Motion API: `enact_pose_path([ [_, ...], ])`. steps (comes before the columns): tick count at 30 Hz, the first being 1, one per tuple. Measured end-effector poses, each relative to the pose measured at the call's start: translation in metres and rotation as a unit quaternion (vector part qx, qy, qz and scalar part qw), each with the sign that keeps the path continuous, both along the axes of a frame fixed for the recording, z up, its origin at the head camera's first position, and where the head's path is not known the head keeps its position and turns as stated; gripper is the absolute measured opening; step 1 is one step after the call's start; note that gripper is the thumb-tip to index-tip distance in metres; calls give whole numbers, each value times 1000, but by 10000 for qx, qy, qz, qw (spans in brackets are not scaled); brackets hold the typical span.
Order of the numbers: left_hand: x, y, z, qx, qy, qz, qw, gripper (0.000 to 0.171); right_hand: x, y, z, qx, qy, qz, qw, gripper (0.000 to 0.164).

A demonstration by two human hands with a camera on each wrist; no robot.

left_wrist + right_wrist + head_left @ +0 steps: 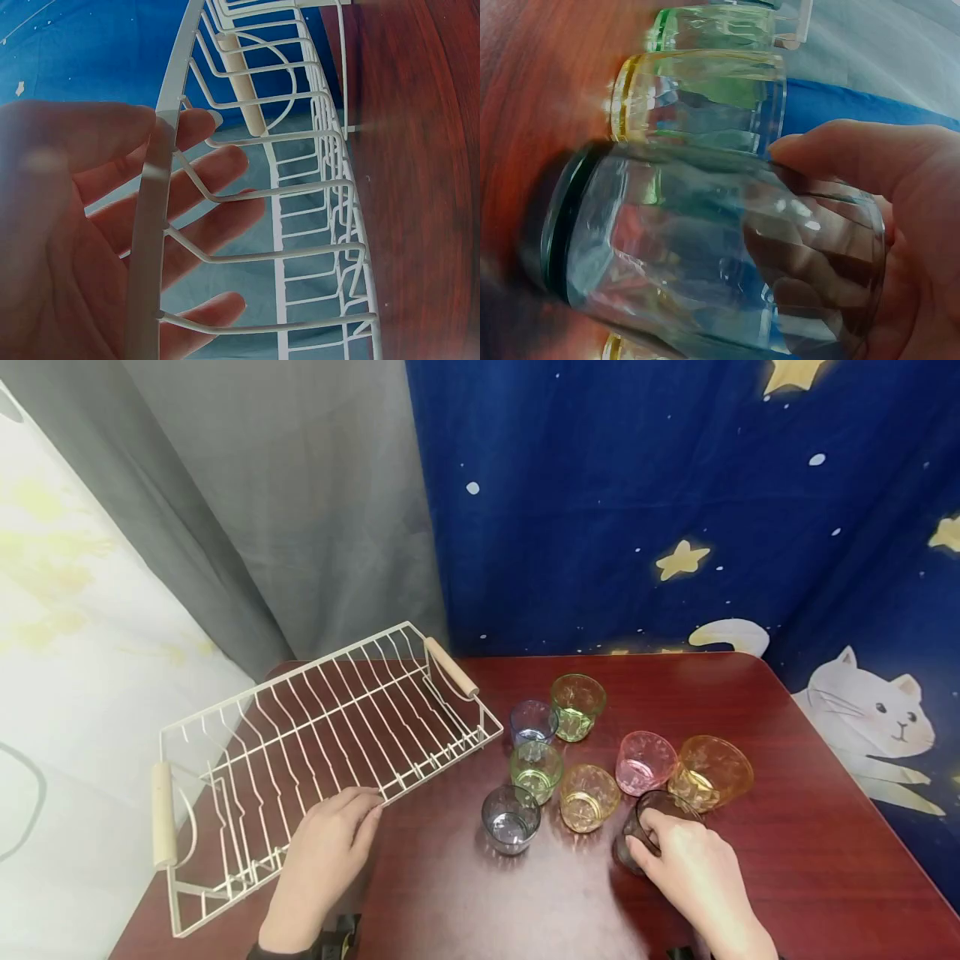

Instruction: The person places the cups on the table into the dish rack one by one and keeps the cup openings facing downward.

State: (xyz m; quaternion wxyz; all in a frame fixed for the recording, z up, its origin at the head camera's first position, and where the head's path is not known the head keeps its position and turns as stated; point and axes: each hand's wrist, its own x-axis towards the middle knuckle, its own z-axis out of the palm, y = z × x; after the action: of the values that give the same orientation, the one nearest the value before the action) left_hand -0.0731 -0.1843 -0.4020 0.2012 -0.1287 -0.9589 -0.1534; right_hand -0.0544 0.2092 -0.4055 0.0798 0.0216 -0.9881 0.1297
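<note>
- Dark glass (667, 247) is in the right hand (697, 864), with its base directed to the table (517, 906); I cannot tell if the base touches the wood.
- Right fingers and thumb are clamped on this glass near its rim; some fingers show through the wall, and I cannot tell surely which are inside.
- Left hand (326, 843) grips the near rail of the white rack (303, 724), the thumb on one side and the other fingers reaching between the wires, a little apart from each other.
- From the left fingers, one wooden handle (452, 667) is farther away and to the right, the other handle (163, 814) is to the left.
- Just beyond the right fingers stands the pink glass (645, 760); beyond them and more to the right is the orange glass (720, 768).
- To the left of the right fingers is the yellow glass (589, 793), and more left the grey glass (511, 818).
- Farther beyond, between both hands, are the small green glass (536, 768), the blue glass (534, 720) and the large green glass (577, 702).
- Blue curtain (585, 552) hangs well beyond the fingers, behind the table.
</note>
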Motion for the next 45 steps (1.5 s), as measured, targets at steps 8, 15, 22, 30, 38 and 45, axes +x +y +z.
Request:
enact_pose_path([
  [8, 0, 0, 3, -37, -125, -19, 9999, 12, 2, 1, 14, -55, 119, -34, 9999, 26],
  [15, -1, -3, 4, -2, 38, -135, 9999, 11, 6, 4, 29, -139, 756, 18, 9970, 32],
  [22, -3, -4, 5, -22, 199, -75, 9998, 10, 12, 3, 45, -511, 1214, -125, 9912, 31],
  [30, -7, 3, 7, 6, 270, 65, 9996, 15, 9, 0, 49, -908, 1183, -284, 9884, 17],
  [38, -8, 8, 11, 59, 377, 37, 9993, 18, 2, -3, 48, -1372, 1775, -27, 9745, 15],
  [45, -9, 18, 15, 195, 581, -49, 9981, 24, -3, -8, 46, -1941, 1968, 130, 9609, 16],
])
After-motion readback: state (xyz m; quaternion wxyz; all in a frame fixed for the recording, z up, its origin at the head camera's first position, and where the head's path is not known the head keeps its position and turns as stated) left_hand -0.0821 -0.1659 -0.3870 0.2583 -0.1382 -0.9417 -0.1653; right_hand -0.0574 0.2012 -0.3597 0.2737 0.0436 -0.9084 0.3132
